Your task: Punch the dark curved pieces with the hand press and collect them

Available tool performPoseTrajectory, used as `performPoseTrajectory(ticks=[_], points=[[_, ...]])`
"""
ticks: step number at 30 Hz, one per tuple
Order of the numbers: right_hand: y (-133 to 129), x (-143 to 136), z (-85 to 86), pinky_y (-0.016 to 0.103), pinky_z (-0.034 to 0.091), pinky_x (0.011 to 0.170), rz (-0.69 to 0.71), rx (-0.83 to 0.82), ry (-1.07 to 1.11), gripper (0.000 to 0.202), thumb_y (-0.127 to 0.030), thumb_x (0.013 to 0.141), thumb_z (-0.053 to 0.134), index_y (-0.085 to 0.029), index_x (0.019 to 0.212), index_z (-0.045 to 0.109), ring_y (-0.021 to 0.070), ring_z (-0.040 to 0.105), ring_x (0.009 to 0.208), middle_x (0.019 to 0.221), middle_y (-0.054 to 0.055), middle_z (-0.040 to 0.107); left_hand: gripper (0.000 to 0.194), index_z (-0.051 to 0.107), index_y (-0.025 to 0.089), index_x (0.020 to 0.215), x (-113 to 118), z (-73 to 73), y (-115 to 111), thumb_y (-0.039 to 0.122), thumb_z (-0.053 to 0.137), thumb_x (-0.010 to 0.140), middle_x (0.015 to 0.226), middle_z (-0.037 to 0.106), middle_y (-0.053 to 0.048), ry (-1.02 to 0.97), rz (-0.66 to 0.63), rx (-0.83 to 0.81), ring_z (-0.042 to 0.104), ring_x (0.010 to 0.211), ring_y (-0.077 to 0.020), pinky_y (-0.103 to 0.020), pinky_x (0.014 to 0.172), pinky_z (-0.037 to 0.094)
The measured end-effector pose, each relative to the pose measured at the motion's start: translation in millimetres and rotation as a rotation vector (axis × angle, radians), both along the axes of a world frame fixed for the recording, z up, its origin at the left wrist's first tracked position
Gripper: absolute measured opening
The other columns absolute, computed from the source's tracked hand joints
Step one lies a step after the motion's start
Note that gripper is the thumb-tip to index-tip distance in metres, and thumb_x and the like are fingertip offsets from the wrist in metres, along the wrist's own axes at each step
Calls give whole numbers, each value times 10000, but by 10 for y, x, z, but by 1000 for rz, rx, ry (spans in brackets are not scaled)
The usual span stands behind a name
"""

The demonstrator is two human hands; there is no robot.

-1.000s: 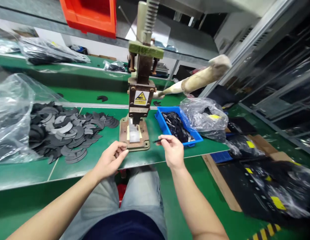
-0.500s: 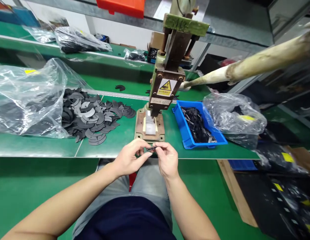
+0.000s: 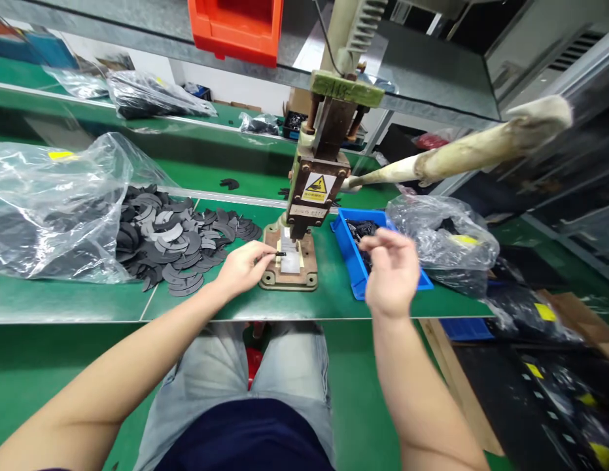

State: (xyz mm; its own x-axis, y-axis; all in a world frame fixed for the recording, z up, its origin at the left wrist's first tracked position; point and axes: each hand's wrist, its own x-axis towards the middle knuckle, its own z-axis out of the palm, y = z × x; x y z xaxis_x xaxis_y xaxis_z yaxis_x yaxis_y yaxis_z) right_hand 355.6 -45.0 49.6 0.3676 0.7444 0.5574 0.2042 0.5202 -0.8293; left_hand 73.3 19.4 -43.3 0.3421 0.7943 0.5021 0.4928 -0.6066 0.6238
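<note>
My left hand (image 3: pixel 246 265) pinches a small black part (image 3: pixel 281 254) at the left side of the metal plate on the press base (image 3: pixel 304 282). The ram of the hand press (image 3: pixel 318 180) stands above that plate. My right hand (image 3: pixel 393 269), slightly blurred, is raised over the blue bin (image 3: pixel 358 278), its fingers partly curled; whether anything is between them cannot be made out. Small black parts (image 3: pixel 360 227) lie in the bin. Left of the press is a pile of dark curved pieces (image 3: pixel 174 239), spilling from a clear plastic bag (image 3: pixel 53 209).
The press lever (image 3: pixel 451 157) sticks out to the upper right. Behind the blue bin lies another plastic bag (image 3: pixel 444 242). An orange bin (image 3: pixel 235 29) sits on the shelf overhead. The green table's front edge (image 3: pixel 186 322) runs just before my lap.
My hands have parted. The left moved forward to the press plate with the small black part, and the right moved right, over the blue bin. The camera view has shifted slightly.
</note>
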Motion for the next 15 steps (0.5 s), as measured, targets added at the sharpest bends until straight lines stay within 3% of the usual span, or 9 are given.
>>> performPoseTrajectory(ticks=[2, 4, 5, 7, 9, 11, 15], points=[[173, 138, 528, 408, 586, 1037, 48, 249, -102, 498, -545, 865, 755, -285, 1267, 615, 178, 699, 1126, 1187, 43, 674, 237, 755, 209, 1103, 30, -22, 217, 320, 557, 1039, 1109, 778, -68, 87, 4, 37, 718, 1031, -203, -333, 940, 565], [313, 171, 1003, 393, 563, 1062, 186, 421, -150, 566, -589, 833, 773, -260, 1268, 625, 168, 695, 1147, 1181, 41, 668, 246, 761, 214, 1115, 79, -25, 361, 306, 546, 1039, 1135, 775, -69, 202, -5, 74, 714, 1082, -218, -344, 970, 559], [369, 157, 1190, 393, 562, 1056, 253, 466, -196, 581, -599, 823, 774, -252, 1266, 631, 163, 701, 1143, 1152, 23, 677, 249, 764, 219, 1125, 104, -20, 407, 288, 542, 1034, 1149, 772, -68, 263, -13, 89, 710, 1098, -223, -346, 975, 558], [462, 97, 1434, 380, 582, 975, 367, 408, -300, 449, -529, 860, 755, -202, 1156, 671, 134, 731, 1026, 1022, -14, 697, 264, 769, 235, 1141, 149, 2, 457, 252, 534, 1022, 1175, 766, -66, 374, -30, 110, 705, 1108, -230, -348, 966, 561], [526, 30, 1525, 334, 598, 832, 410, 386, -329, 272, -414, 891, 747, -161, 957, 675, 96, 723, 816, 816, -58, 669, 288, 775, 250, 1151, 184, 35, 474, 229, 521, 1016, 1202, 757, -67, 457, -39, 122, 702, 1097, -235, -348, 942, 565], [547, -21, 1520, 300, 584, 725, 412, 414, -291, 227, -336, 898, 739, -166, 805, 622, 73, 671, 660, 665, -91, 601, 309, 778, 260, 1167, 210, 73, 479, 217, 513, 1012, 1210, 747, -74, 514, -43, 133, 697, 1082, -245, -355, 915, 565], [441, -80, 1403, 286, 554, 699, 394, 359, -283, 291, -346, 925, 690, -194, 716, 558, 56, 631, 622, 621, -96, 566, 334, 778, 267, 1186, 241, 128, 499, 166, 549, 965, 1170, 732, -87, 551, -76, 134, 684, 1058, -256, -360, 895, 556]])
